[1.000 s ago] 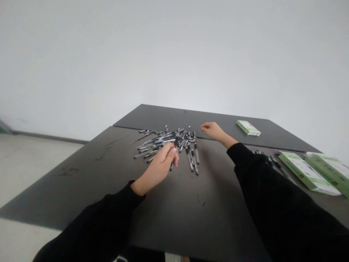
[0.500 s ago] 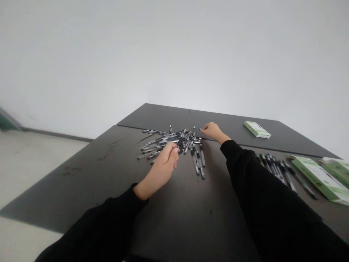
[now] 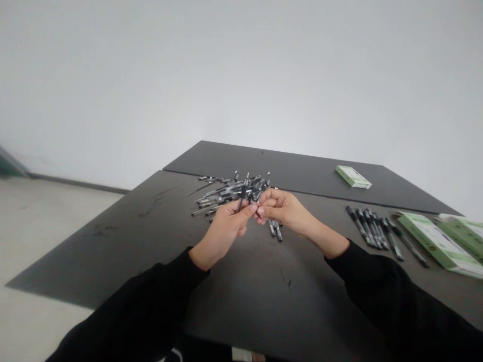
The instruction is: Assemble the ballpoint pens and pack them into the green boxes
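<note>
My left hand (image 3: 226, 226) is closed around a pen (image 3: 244, 187) with a black grip, its pointed tip upward. Fingertips meeting it from the right, my right hand (image 3: 281, 208) pinches a small pen part (image 3: 258, 197), mostly covered by the fingers. Both hands are held together in front of a loose heap of pen parts (image 3: 217, 195), clear barrels and black pieces mixed. A couple of barrels (image 3: 276, 230) poke out below my right hand.
On the right lies a row of capped pens (image 3: 372, 229), beside green and white cartons (image 3: 433, 241). Farther back another green and white box (image 3: 353, 177) rests on the dark table (image 3: 143, 251). A pale wall rises behind.
My right hand has come back leftward from the far side of the heap with the small part, meeting my left hand. The pen in my left hand now points upward.
</note>
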`<state>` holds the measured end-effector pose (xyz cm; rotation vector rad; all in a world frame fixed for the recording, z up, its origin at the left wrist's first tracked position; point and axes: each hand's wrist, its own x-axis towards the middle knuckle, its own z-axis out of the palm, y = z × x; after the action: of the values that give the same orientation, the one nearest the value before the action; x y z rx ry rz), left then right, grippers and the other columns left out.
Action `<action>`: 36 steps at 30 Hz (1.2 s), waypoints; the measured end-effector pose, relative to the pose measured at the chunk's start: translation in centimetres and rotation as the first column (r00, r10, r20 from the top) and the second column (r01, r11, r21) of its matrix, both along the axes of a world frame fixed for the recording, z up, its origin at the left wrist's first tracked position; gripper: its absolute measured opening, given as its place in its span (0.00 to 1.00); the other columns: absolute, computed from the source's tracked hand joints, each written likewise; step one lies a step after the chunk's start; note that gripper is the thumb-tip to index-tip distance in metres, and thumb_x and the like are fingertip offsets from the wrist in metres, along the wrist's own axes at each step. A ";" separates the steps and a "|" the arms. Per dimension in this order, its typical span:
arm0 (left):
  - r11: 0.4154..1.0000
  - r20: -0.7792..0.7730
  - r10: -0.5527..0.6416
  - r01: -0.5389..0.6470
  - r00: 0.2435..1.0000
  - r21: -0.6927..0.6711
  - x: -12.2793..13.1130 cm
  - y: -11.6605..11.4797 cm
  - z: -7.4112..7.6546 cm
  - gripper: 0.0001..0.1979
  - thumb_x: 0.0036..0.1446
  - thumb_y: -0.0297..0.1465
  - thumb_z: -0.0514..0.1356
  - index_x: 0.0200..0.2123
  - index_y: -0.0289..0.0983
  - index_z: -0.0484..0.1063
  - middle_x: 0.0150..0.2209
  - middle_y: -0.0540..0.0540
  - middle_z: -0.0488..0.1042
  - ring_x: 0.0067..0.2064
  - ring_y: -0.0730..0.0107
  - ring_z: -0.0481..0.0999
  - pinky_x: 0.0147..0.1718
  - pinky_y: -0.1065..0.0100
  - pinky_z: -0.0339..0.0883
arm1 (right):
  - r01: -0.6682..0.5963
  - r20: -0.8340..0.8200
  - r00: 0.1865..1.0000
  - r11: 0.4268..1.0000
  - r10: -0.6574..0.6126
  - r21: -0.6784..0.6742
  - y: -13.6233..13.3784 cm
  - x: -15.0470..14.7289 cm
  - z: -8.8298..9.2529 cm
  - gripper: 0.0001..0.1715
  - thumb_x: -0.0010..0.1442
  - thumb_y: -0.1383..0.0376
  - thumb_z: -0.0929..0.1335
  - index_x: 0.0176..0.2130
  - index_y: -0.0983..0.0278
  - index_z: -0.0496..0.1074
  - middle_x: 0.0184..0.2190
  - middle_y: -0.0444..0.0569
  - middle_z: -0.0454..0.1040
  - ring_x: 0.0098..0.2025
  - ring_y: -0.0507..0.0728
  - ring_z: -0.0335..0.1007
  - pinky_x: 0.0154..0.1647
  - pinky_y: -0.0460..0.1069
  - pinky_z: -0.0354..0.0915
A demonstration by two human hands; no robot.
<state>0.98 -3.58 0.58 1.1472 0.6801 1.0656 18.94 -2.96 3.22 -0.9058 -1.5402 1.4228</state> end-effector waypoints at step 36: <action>0.895 -0.590 -0.013 0.272 0.807 0.352 -0.2 -1.2 0.4 0.15 0.67 0.38 0.49 0.32 0.37 0.66 0.31 0.50 0.66 0.36 0.69 0.66 0.37 0.68 0.60 | 0.367 0.315 0.812 0.849 -0.492 0.380 3.7 8.8 -0.4 0.17 0.58 0.54 0.72 0.38 0.65 0.79 0.27 0.47 0.76 0.30 0.53 0.70 0.37 0.50 0.68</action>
<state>0.80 -4.80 0.99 1.9203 0.8311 0.7363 27.69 0.75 2.79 -1.3148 -1.6455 0.6678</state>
